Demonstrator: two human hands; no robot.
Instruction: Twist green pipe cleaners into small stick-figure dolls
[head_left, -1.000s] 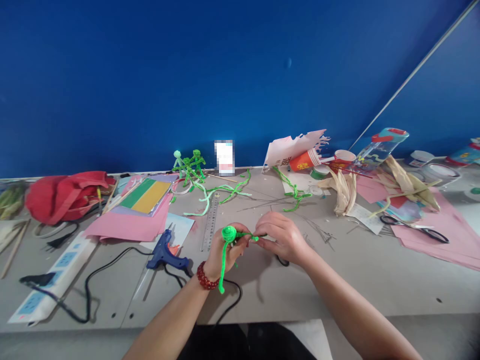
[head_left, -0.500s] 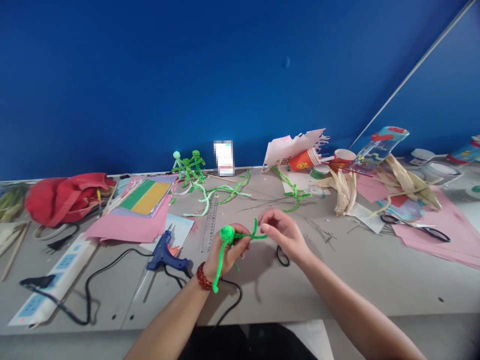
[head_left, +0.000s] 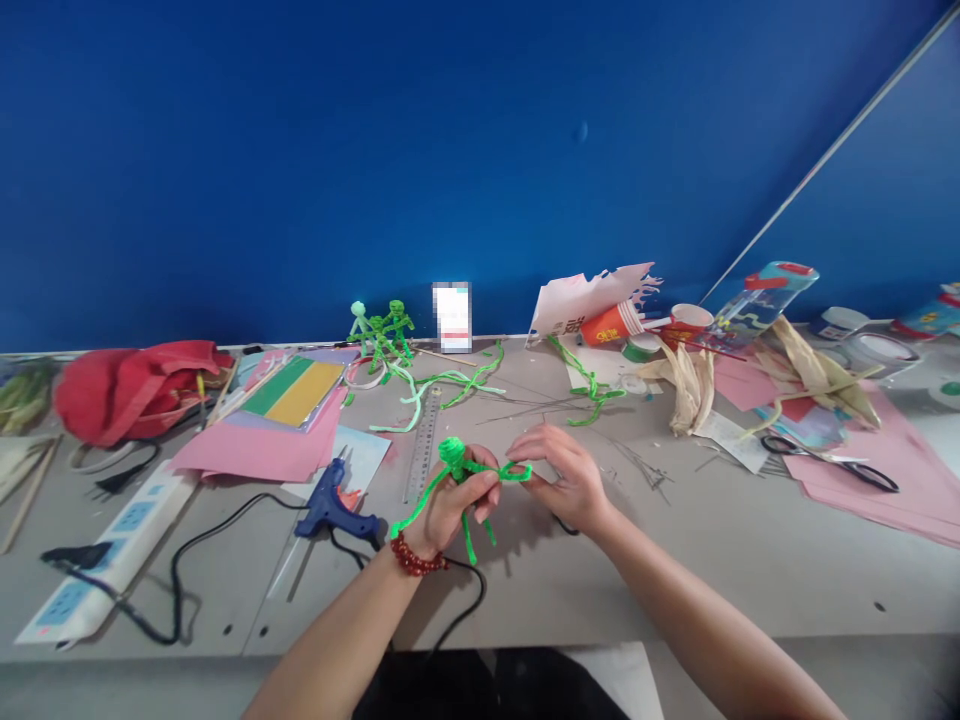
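Observation:
My left hand point(head_left: 457, 500), with a red bead bracelet on its wrist, is closed round a bright green pipe-cleaner figure point(head_left: 454, 458) that has a coiled ball on top. One strand hangs down to the left and another below my fingers. My right hand point(head_left: 564, 478) pinches the strand that sticks out to the right of the ball. Both hands are held just above the grey table point(head_left: 675, 560), near its front middle.
A blue glue gun point(head_left: 330, 510) with a black cord lies left of my hands, a metal ruler point(head_left: 424, 440) behind them. Finished green figures point(head_left: 382, 330) stand at the back. Coloured paper point(head_left: 285, 410), a red bag point(head_left: 135, 385), a power strip point(head_left: 112, 545), scissors point(head_left: 832, 460), husks point(head_left: 686, 385) and cups point(head_left: 611, 322) lie around.
My left hand has turned the figure, so the long strand swung out to the left. My right hand came back onto the right strand and bent it into a loop.

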